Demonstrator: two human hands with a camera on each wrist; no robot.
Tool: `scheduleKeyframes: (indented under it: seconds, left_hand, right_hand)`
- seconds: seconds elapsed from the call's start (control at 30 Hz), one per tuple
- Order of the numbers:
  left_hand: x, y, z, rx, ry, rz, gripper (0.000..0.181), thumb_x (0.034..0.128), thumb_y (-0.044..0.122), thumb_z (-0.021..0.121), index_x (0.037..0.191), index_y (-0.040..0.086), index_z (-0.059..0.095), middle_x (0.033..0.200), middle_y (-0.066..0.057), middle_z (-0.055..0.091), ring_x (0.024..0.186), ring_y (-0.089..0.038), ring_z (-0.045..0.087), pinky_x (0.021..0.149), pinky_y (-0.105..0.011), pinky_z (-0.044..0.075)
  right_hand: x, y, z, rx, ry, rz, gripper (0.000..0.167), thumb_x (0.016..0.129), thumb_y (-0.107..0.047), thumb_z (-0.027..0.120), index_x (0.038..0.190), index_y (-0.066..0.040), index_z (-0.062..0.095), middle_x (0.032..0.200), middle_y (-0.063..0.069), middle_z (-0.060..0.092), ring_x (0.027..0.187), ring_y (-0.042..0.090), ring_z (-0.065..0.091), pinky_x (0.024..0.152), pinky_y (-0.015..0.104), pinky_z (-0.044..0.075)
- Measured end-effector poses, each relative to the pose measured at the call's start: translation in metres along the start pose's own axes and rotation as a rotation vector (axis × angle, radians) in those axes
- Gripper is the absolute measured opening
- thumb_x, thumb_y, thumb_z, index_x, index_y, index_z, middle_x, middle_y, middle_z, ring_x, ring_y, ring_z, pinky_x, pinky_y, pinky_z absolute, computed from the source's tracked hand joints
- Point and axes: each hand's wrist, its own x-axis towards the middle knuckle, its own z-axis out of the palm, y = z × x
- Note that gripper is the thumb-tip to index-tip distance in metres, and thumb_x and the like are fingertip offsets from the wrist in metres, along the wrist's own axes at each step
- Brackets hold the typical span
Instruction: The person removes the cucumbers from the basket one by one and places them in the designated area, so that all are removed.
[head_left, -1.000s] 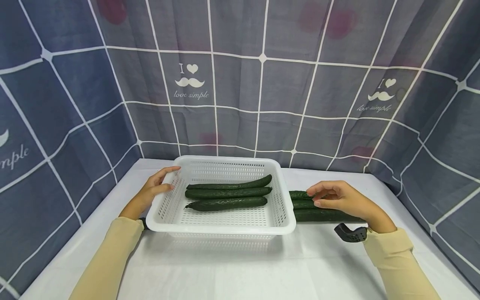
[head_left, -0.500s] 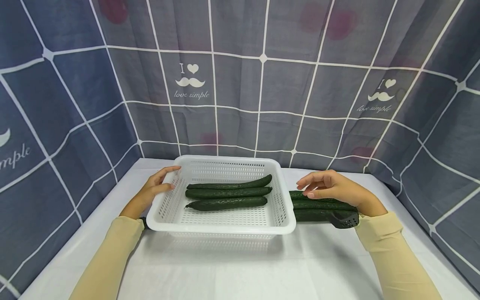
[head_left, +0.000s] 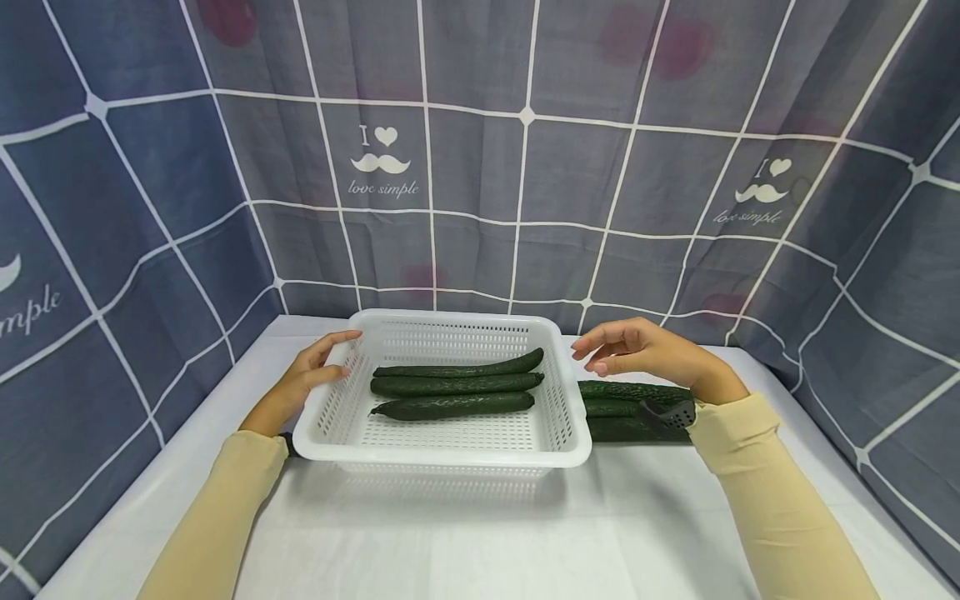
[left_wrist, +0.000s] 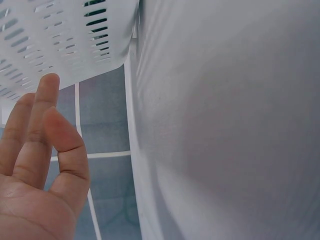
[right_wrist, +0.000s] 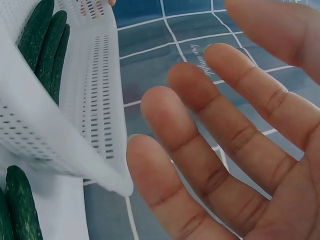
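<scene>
White basket [head_left: 442, 458], three cucumbers [head_left: 456, 385] inside.
Left hand [head_left: 296, 385] grips its left rim [head_left: 321, 412]; right hand [head_left: 654, 353], fingers apart, hovers right of the basket, near more cucumbers [head_left: 621, 430] lying on white cloth [head_left: 450, 546].

Left fingers [head_left: 336, 339] hold a basket [head_left: 442, 457] of three cucumbers [head_left: 457, 385], right fingers [head_left: 602, 335] hovering near

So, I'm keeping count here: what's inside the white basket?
Three dark green cucumbers lie side by side in the white basket; its floor directly beneath them is covered and cannot be seen.
</scene>
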Motion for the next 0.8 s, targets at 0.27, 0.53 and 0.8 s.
scheduleKeyframes:
  seconds: [0.27, 0.53, 0.8]
  left_hand:
    - [0.0, -0.001, 0.0, 0.004, 0.002, -0.005, 0.056, 0.1007, 0.004, 0.057, 0.15, 0.029, 0.061, 0.138, -0.005, 0.058, 0.111, -0.014, 0.067, 0.083, -0.033, 0.061]
    - [0.001, -0.003, -0.001, 0.001, 0.0, 0.0, 0.056, 0.1007, 0.004, 0.058, 0.151, 0.028, 0.06, 0.136, -0.003, 0.06, 0.11, -0.014, 0.067, 0.083, -0.033, 0.061]
    - [0.002, -0.005, -0.002, 0.005, -0.002, 0.02, 0.056, 0.1007, 0.003, 0.057, 0.15, 0.028, 0.061, 0.136, -0.001, 0.059, 0.109, -0.013, 0.068, 0.081, -0.032, 0.061]
  right_hand:
    - [0.017, -0.005, 0.002, -0.025, 0.045, 0.033, 0.039, 0.102, -0.007, 0.072, 0.137, 0.008, 0.066, 0.136, 0.029, 0.065, 0.117, 0.034, 0.069, 0.1, 0.034, 0.056]
    - [0.035, -0.007, 0.004, -0.008, 0.086, 0.018, 0.034, 0.101, -0.005, 0.071, 0.133, 0.006, 0.069, 0.129, 0.007, 0.073, 0.123, 0.031, 0.067, 0.101, 0.036, 0.056]
    - [0.053, -0.012, 0.005, 0.013, 0.105, 0.024, 0.033, 0.101, -0.006, 0.071, 0.131, 0.006, 0.07, 0.128, 0.006, 0.075, 0.127, 0.034, 0.065, 0.102, 0.036, 0.056]
